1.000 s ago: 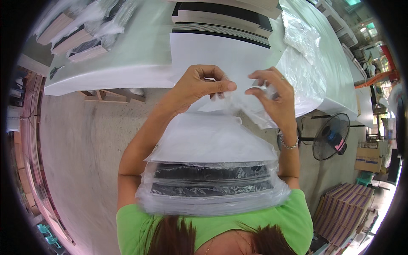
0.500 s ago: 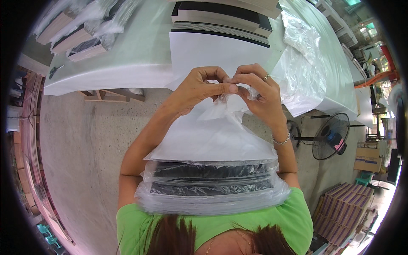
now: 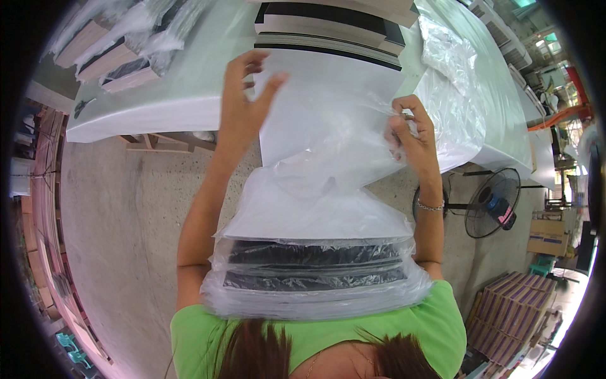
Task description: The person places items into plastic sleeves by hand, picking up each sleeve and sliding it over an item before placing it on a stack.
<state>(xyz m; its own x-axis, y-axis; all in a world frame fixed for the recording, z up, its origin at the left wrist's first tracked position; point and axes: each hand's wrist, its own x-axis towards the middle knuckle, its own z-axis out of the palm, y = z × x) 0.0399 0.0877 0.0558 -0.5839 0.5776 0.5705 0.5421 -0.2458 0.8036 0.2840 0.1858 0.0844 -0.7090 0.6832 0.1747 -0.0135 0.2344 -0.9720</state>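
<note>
Against my chest rests a clear plastic bag point(image 3: 284, 186) wrapped around a stack of flat black and white pieces point(image 3: 315, 252). Its upper part is loose and spread wide over a white sheet point(image 3: 281, 120) at the table's edge. At the right side of that loose plastic, my right hand point(image 3: 413, 136) pinches the edge between thumb and fingers. My left hand point(image 3: 246, 95) is slightly blurred, raised over the sheet's left side with thumb and fingers apart, nothing visible in it. I cannot tell whether its palm touches the plastic.
A pile of black and pale boards point(image 3: 331, 38) stands at the table's far middle. Plastic-wrapped bundles point(image 3: 126, 54) lie at the far left, near scissors point(image 3: 82, 107). Empty clear bags point(image 3: 454, 95) cover the right side. A floor fan point(image 3: 492, 202) stands right, beyond my forearm.
My hands were together, gathering the bag's bunched mouth. They have moved apart, left hand up and left, right hand to the right, and the plastic has spread open between them.
</note>
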